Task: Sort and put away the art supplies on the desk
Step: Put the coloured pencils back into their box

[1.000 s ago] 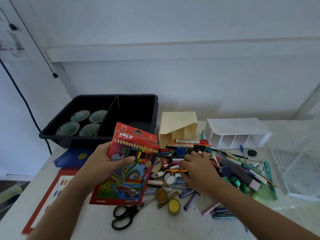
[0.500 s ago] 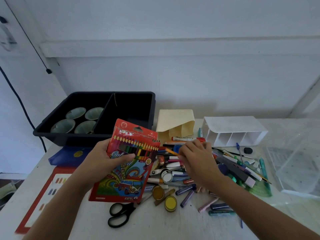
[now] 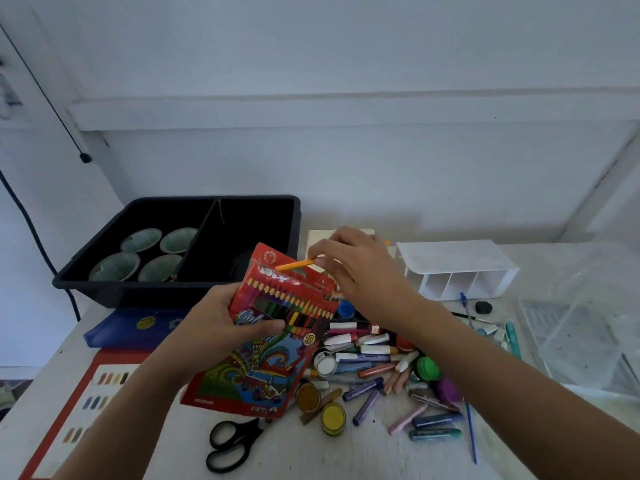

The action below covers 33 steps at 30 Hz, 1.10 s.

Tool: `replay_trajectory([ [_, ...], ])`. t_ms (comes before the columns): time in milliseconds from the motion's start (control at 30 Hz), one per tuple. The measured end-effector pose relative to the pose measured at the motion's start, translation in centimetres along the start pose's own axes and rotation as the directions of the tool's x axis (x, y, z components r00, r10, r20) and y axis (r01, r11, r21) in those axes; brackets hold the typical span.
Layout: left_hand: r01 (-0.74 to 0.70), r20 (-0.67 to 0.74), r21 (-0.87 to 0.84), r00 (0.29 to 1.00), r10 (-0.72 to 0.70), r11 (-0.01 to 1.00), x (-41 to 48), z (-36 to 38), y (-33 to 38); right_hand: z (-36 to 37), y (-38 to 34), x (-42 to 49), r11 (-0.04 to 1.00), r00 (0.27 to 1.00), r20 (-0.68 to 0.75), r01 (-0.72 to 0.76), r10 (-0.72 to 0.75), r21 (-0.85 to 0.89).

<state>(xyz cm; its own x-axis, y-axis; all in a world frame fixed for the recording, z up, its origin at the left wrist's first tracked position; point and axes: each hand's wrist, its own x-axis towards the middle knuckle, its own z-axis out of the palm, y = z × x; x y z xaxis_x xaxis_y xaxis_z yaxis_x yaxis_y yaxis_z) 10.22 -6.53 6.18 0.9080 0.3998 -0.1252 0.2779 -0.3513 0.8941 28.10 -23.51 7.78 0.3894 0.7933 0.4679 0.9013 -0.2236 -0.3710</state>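
From the head camera, the left hand (image 3: 221,327) is gripping a red box of coloured pencils (image 3: 273,344), fingers curled round its left edge and thumb lying across the front. The box is being held tilted above the desk (image 3: 311,455), its top end leaning toward the far right.

The right hand (image 3: 360,271) is pinching an orange pencil (image 3: 294,265) by one end between the fingertips. The pencil is lying nearly level, its free end pointing left and sitting just at the top opening of the box.

A black tray (image 3: 138,289) is standing at the far left of the desk. Its left compartment is holding four small greenish bowls (image 3: 142,235); what the right one holds cannot be told in the dark.

A pile of crayons and markers (image 3: 374,358) is lying under the right forearm, with a yellow paint pot (image 3: 333,418) at its near edge and a green cap (image 3: 427,368) on its right.

Black scissors (image 3: 232,443) are lying just below the box. A white organiser (image 3: 453,268) is lying on its side beyond the pile, its slots facing the camera. A blue folder (image 3: 131,327) is lying in front of the tray, and a clear plastic box (image 3: 588,323) is sitting at the far right.
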Motion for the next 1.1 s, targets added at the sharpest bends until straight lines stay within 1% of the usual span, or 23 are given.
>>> replay_trajectory([
  [67,-0.015,0.024,0.018,1.0,0.015,1.0,-0.2,0.0,0.3,-0.6,-0.5,0.8,0.993,0.996,0.038,0.079,-0.075,-0.093],
  [167,-0.027,0.052,0.027,0.998,0.026,0.999,-0.3,0.2,0.8,-0.9,-1.2,1.6,0.97,0.968,0.108,0.233,-0.224,-0.071],
  [267,-0.041,0.072,0.019,0.997,0.039,0.999,-0.5,0.4,0.9,-0.7,-1.5,2.1,0.922,0.919,0.119,0.384,-0.376,-0.057],
  [333,-0.044,0.079,0.014,0.996,0.043,0.999,-0.6,0.5,1.0,-0.4,-1.4,2.3,0.906,0.904,0.114,0.419,-0.412,-0.051],
  [433,-0.053,0.079,0.033,0.996,0.05,0.998,-0.7,0.5,0.9,0.0,-1.0,2.2,0.92,0.918,0.075,0.392,-0.391,-0.011],
  [500,-0.049,0.078,0.034,0.996,0.046,0.998,-0.8,0.5,0.7,0.1,-0.6,2.0,0.944,0.943,-0.029,0.33,-0.33,-0.008],
  [533,-0.048,0.079,0.035,0.996,0.045,0.998,-0.9,0.5,0.6,0.2,-0.5,1.9,0.961,0.957,-0.092,0.274,-0.275,-0.023],
  [567,-0.049,0.08,0.037,0.996,0.046,0.998,-1.0,0.5,0.5,0.2,-0.5,1.8,0.981,0.97,-0.148,0.192,-0.194,-0.029],
  [600,-0.049,0.08,0.038,0.996,0.046,0.998,-1.0,0.6,0.5,0.2,-0.5,1.6,0.996,0.98,-0.182,0.087,-0.085,0.003],
  [633,-0.048,0.077,0.034,0.996,0.045,0.998,-1.0,0.6,0.5,0.2,-0.7,1.5,0.995,0.982,-0.181,-0.029,0.045,0.09],
  [667,-0.046,0.077,0.024,0.996,0.044,0.999,-1.0,0.6,0.5,0.3,-0.9,1.3,0.966,0.975,-0.146,-0.136,0.171,0.222],
  [700,-0.046,0.078,0.014,0.996,0.044,0.999,-1.0,0.6,0.6,0.4,-1.1,1.2,0.905,0.959,-0.091,-0.217,0.267,0.365],
  [733,-0.046,0.08,0.009,0.996,0.045,0.999,-0.9,0.7,0.7,0.7,-1.2,1.1,0.823,0.943,-0.039,-0.269,0.332,0.5],
  [800,-0.045,0.084,0.017,0.995,0.043,0.999,-0.8,0.8,1.0,1.3,-1.3,1.0,0.659,0.906,0.003,-0.31,0.422,0.685],
  [867,-0.044,0.092,0.026,0.995,0.041,0.999,-0.7,1.1,1.2,1.6,-1.4,1.0,0.554,0.87,-0.004,-0.31,0.493,0.773],
  [967,-0.044,0.106,0.034,0.994,0.041,0.998,-0.6,1.5,1.4,1.7,-1.5,1.1,0.428,0.828,0.023,-0.313,0.56,0.848],
  [1033,-0.041,0.109,0.043,0.993,0.036,0.998,-0.6,1.7,1.5,1.5,-1.6,1.2,0.344,0.816,0.054,-0.302,0.576,0.889],
  [1067,-0.038,0.112,0.047,0.993,0.033,0.998,-0.6,1.7,1.5,1.2,-1.8,1.2,0.325,0.82,0.054,-0.285,0.569,0.902],
  [1100,-0.034,0.113,0.048,0.993,0.028,0.998,-0.5,1.8,1.6,1.1,-1.8,1.1,0.331,0.829,0.034,-0.26,0.559,0.907],
])
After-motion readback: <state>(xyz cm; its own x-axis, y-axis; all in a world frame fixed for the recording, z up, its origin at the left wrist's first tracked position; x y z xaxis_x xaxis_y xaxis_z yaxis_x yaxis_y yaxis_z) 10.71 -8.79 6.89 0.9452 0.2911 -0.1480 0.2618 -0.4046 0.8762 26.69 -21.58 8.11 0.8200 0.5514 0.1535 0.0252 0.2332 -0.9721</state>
